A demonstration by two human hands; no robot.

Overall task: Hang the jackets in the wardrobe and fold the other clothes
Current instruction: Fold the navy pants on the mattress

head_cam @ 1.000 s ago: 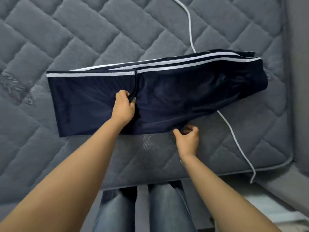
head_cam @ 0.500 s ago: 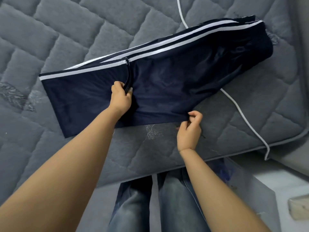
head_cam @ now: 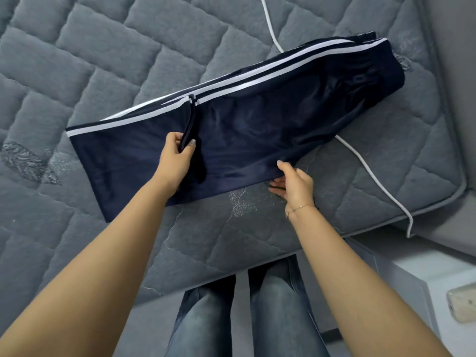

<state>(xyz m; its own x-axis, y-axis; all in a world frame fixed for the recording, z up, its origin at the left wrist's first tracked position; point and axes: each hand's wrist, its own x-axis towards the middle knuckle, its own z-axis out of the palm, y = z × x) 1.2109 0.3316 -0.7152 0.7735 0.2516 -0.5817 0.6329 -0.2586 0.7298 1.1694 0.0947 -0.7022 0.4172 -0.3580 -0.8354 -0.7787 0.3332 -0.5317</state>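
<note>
The navy track pants lie folded lengthwise on the grey quilted mattress, running diagonally from the mattress's middle toward its far right corner. Two white side stripes run along the far edge of the pants. The waistband end points to the far right corner; the opposite end lies nearer the mattress's middle, on the left. A folded-over cuff edge crosses the fabric near the midpoint of the pants.

Left hand: positioned on the pants at the cuff edge. The thumb and fingers are closed on that dark hem, pinching it and raising it slightly off the layer below.

Right hand: positioned at the near edge of the pants, toward the near edge of the mattress. The thumb lies on top of the fabric edge and the fingers reach under it, so the edge is pinched between them. A thin bracelet sits on this wrist.

A white cable runs from the far edge of the mattress, passes under the pants, and hangs over the near right corner of the mattress.

The person's legs in grey jeans stand against the near edge of the mattress. A white cabinet stands beside the near right corner, with a phone lying on its top at the frame's right edge.
</note>
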